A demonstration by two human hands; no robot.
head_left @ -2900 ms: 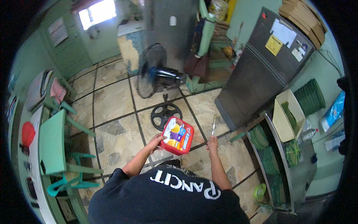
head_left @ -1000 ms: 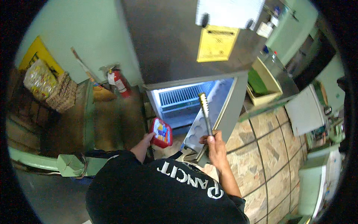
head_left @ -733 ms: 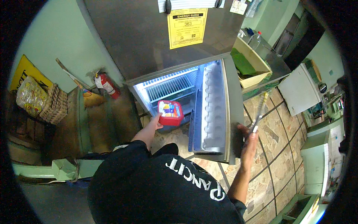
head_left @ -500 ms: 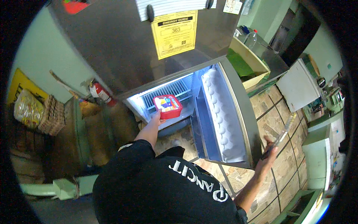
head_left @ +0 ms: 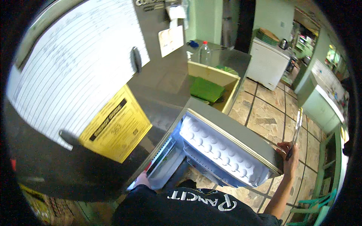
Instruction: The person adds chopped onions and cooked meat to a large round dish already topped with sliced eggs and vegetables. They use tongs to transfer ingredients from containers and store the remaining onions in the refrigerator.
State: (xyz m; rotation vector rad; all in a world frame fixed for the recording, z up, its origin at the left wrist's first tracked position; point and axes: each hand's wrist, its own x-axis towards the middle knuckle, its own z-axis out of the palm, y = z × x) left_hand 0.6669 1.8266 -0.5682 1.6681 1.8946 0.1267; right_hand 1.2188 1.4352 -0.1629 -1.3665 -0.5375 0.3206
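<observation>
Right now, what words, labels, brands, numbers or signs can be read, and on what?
I don't copy wording; it stands here:
Black shirt: large white lettering, legible.
Yellow sheet: dark heading and number, legible; fine print blurred.
Lined paper: handwriting, too faint to read.
Fridge: silver lettering, partly out of view.
Small card: too blurred.

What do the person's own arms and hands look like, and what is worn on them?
Both the left hand and the right hand look ungloved. The person wears a black shirt with large white lettering. The right forearm is bare, with no watch or bracelet visible; most of the left forearm is out of sight.
</observation>
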